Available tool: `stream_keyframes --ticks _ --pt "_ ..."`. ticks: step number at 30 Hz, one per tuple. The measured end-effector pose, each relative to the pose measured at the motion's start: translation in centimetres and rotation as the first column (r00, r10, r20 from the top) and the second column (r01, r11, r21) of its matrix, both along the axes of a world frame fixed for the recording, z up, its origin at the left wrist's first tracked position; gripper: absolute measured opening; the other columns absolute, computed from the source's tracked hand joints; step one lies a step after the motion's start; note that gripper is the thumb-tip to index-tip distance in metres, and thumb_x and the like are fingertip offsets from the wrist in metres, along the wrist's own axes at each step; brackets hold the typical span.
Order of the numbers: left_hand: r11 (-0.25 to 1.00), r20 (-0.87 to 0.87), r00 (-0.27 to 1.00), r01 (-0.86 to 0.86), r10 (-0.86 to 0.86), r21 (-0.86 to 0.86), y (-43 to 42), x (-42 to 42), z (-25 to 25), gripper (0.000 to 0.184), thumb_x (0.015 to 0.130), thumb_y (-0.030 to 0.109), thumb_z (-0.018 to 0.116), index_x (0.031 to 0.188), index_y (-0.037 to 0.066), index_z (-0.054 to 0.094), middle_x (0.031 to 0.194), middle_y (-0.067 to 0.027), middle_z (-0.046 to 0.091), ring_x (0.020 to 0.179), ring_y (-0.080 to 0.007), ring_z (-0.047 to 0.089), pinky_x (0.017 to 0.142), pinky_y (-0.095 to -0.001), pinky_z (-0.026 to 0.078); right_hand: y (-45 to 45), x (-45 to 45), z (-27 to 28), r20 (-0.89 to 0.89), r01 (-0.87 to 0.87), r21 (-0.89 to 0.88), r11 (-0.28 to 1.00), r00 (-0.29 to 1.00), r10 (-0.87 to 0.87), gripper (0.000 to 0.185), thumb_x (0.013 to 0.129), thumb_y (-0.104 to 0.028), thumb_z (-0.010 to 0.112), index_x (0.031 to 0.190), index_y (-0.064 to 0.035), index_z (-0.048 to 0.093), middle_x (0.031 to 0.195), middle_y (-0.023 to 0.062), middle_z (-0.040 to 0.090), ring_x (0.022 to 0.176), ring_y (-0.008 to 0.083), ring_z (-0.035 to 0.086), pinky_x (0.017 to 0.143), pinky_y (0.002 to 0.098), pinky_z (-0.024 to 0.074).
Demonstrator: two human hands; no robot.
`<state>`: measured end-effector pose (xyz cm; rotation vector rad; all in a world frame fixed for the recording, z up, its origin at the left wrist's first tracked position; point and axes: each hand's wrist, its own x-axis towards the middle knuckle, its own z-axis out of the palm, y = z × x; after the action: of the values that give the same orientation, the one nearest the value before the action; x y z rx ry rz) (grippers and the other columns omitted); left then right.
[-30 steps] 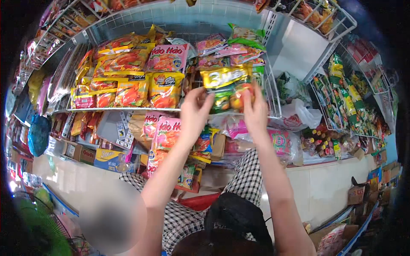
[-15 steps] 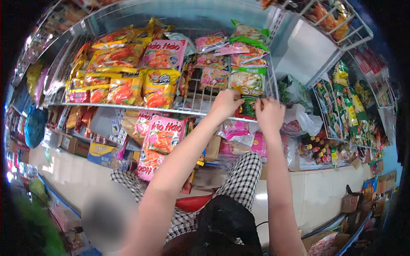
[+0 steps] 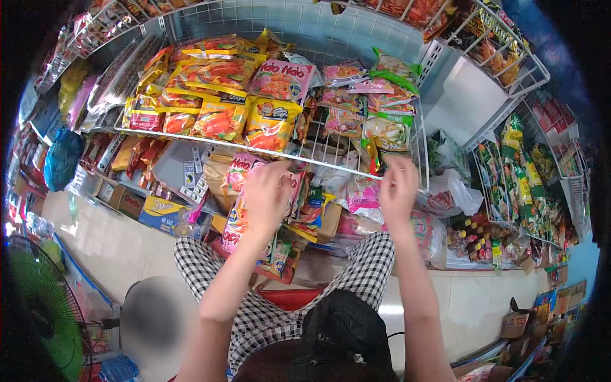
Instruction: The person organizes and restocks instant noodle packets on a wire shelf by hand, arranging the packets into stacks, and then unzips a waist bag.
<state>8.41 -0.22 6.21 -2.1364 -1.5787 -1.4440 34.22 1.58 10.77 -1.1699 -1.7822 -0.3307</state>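
Note:
My left hand [image 3: 268, 194] is over the pink Hao Hao noodle packets [image 3: 237, 219] below the shelf's front edge. Its fingers look apart and hold nothing that I can see. My right hand [image 3: 399, 188] is at the front right of the wire shelf [image 3: 334, 167], fingers loosely bent and apart. Beside its fingertips a small dark packet with yellow and red [image 3: 375, 158] stands at the shelf edge; whether they touch is unclear. Behind it lies a stack of green-edged noodle packets [image 3: 387, 132].
Yellow noodle packets [image 3: 272, 127] fill the shelf's left part. More packets [image 3: 309, 207] sit upright between my knees and the shelf. A white plastic bag [image 3: 463, 194] hangs at the right, near bottles [image 3: 477, 239]. A green fan [image 3: 44, 312] stands at the lower left.
My left hand has left the green-edged stack and moved left and down to the pink packets. My right hand has dropped slightly, staying near the shelf's right front.

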Motion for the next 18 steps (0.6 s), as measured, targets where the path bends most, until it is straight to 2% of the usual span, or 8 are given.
stream_keyframes --ticks 2,4,7,8,12,14,15,18 --pt "0.957 -0.016 0.97 -0.243 0.243 -0.158 -0.7 -3.1 -1.4 0.036 0.082 0.019 0.06 0.115 0.004 0.054 0.107 -0.0133 0.059 0.103 -0.0321 0.053 0.087 -0.0416 0.04 -1.7 -3.4 -1.8 -0.055 -0.209 -0.073 0.975 0.977 0.205 0.03 0.075 0.002 0.056 0.103 -0.0059 0.062 0.098 0.0116 0.057 0.095 0.0285 0.053 0.081 0.0393 0.0415" --pt "0.929 -0.07 0.949 -0.316 0.309 -0.191 -0.9 -4.9 -3.5 0.041 0.084 0.025 0.059 0.117 0.003 0.052 0.108 -0.0148 0.059 0.104 -0.0336 0.052 0.089 -0.0435 0.038 -2.8 -7.2 -2.3 -0.129 -0.334 -0.285 0.898 0.942 0.309 0.028 0.078 -0.002 0.056 0.106 -0.0048 0.061 0.098 0.0123 0.056 0.095 0.0297 0.053 0.082 0.0393 0.0417" --pt "0.879 -0.172 0.914 -0.401 0.367 -0.257 -1.2 -6.2 -5.4 0.049 0.086 0.035 0.056 0.121 0.001 0.049 0.108 -0.019 0.059 0.105 -0.0358 0.052 0.091 -0.0462 0.037 -2.2 -11.0 -4.9 -0.209 -0.323 -0.453 0.831 0.945 0.253 0.034 0.083 -0.014 0.056 0.116 -0.0023 0.055 0.1 0.0161 0.055 0.095 0.0324 0.052 0.086 0.0374 0.0407" --pt "0.857 -0.224 0.905 -0.417 0.362 -0.303 -1.4 -6.4 -5.8 0.052 0.086 0.039 0.055 0.122 0.001 0.048 0.108 -0.0217 0.058 0.104 -0.0364 0.053 0.092 -0.047 0.036 -2.0 -11.7 -6.2 -0.102 -0.212 -0.488 0.847 0.977 0.185 0.042 0.084 -0.018 0.057 0.122 -0.0015 0.05 0.102 0.0165 0.055 0.095 0.0303 0.053 0.082 0.0355 0.0434" --pt "0.881 -0.114 0.943 -0.334 0.314 -0.336 -1.9 -6.0 -5.4 0.047 0.084 0.037 0.058 0.115 0.002 0.056 0.089 -0.0145 0.064 0.094 -0.0329 0.057 0.089 -0.0456 0.036 -1.3 -12.7 -10.7 -0.125 -0.2 -0.573 0.795 0.98 0.157 0.051 0.086 -0.022 0.059 0.13 -0.0023 0.043 0.102 0.0124 0.056 0.072 0.0183 0.056 0.062 0.0303 0.0465" --pt "0.888 -0.072 0.947 -0.318 0.312 -0.333 -2.2 -5.6 -4.8 0.044 0.084 0.036 0.059 0.113 0.003 0.058 0.089 -0.0138 0.064 0.092 -0.0319 0.057 0.087 -0.0453 0.036 -1.2 -12.9 -11.8 -0.528 -0.494 -0.613 0.617 0.837 0.146 0.05 0.087 -0.019 0.058 0.132 -0.0038 0.042 0.102 0.008 0.058 0.069 0.0113 0.055 0.059 0.0255 0.0449" --pt "0.897 -0.041 0.951 -0.302 0.306 -0.322 -2.3 -5.5 -4.4 0.041 0.083 0.034 0.061 0.111 0.003 0.06 0.089 -0.0131 0.064 0.089 -0.0309 0.057 0.085 -0.045 0.037 -1.7 -12.8 -10.1 -0.67 -0.607 -0.647 0.461 0.741 0.036 0.048 0.088 -0.017 0.057 0.133 -0.0063 0.042 0.105 0.0049 0.059 0.08 0.0073 0.056 0.061 0.021 0.0446" --pt "0.925 -0.021 0.952 -0.301 0.305 -0.23 -2.9 -5.6 -3.8 0.04 0.081 0.031 0.063 0.111 0.004 0.061 0.091 -0.0127 0.063 0.086 -0.0297 0.056 0.081 -0.0428 0.038 -2.6 -13.2 -7.7 -0.818 -0.731 -0.535 0.423 0.573 -0.043 0.047 0.089 -0.016 0.055 0.133 -0.0079 0.043 0.11 0.0043 0.059 0.088 0.0072 0.056 0.064 0.0212 0.0457"
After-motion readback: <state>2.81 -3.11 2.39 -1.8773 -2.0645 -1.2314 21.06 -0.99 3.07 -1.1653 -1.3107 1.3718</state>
